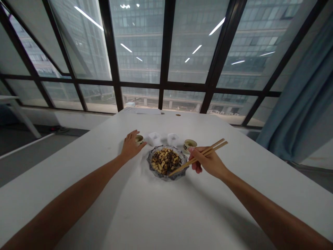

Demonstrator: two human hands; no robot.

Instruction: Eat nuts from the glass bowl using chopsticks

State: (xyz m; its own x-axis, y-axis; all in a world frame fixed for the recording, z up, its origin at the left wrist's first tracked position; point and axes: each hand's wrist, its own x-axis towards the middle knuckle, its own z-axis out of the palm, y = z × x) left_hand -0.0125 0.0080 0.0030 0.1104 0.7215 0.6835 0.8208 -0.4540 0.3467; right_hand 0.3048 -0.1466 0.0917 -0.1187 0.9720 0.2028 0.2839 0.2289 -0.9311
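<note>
A clear glass bowl with a wavy rim (184,160) stands mid-table, holding a mix of pale nut-like pieces (163,166) and dark slim pieces that look like seeds. My right hand (208,163) grips a pair of wooden chopsticks (182,167); their tips reach down to the contents at the bowl's near edge. Left of the bowl, my left hand (130,146) is open, thumb and fingers apart around a small cup (139,139). Whether it touches that cup I cannot tell. A second small cup with dark lettering (189,144) sits just beyond my right hand.
Behind the bowl stand two small white containers, a left one (154,139) and a right one (172,139). A small brown round thing (178,115) and white sheets (148,111) lie at the far edge of the white table (145,215). A blue curtain (293,111) hangs at right.
</note>
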